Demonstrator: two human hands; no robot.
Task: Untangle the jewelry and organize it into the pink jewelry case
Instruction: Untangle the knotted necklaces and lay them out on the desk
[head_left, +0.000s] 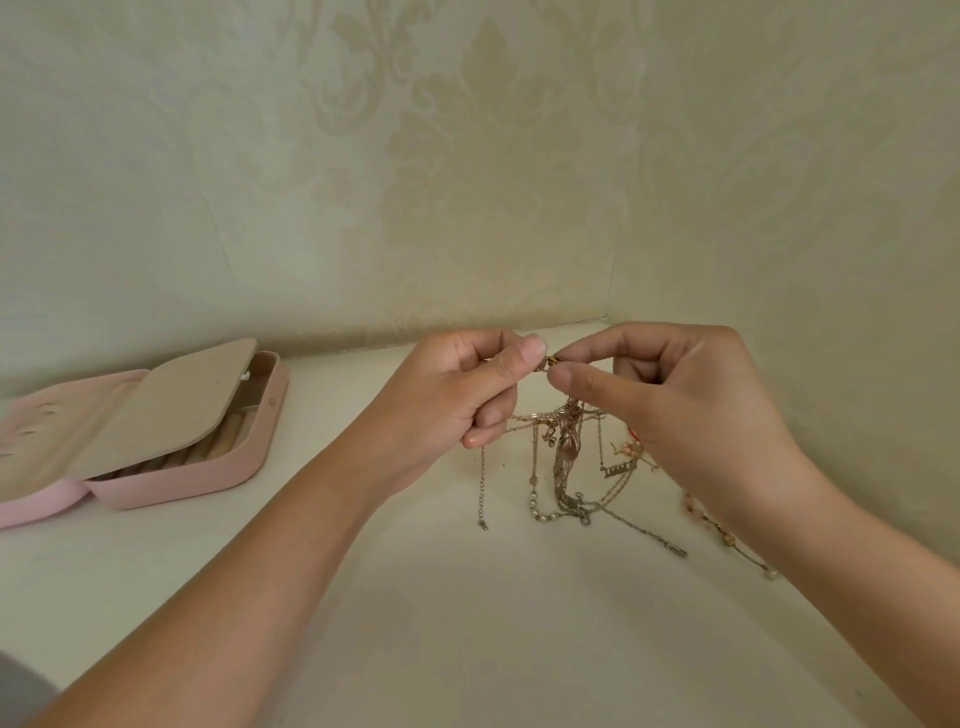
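Pinching small gold clasp (548, 362) with left hand (467, 395) and right hand (675, 410) above dangling tangle of thin metal chains (566, 457) | best eased apart slowly, never tugged

Both bare forearms reach in from the lower corners of the frame toward its centre, where the left hand (462, 387) and right hand (680, 400) meet, fingers curled, thumb and forefinger tips pinched almost together.
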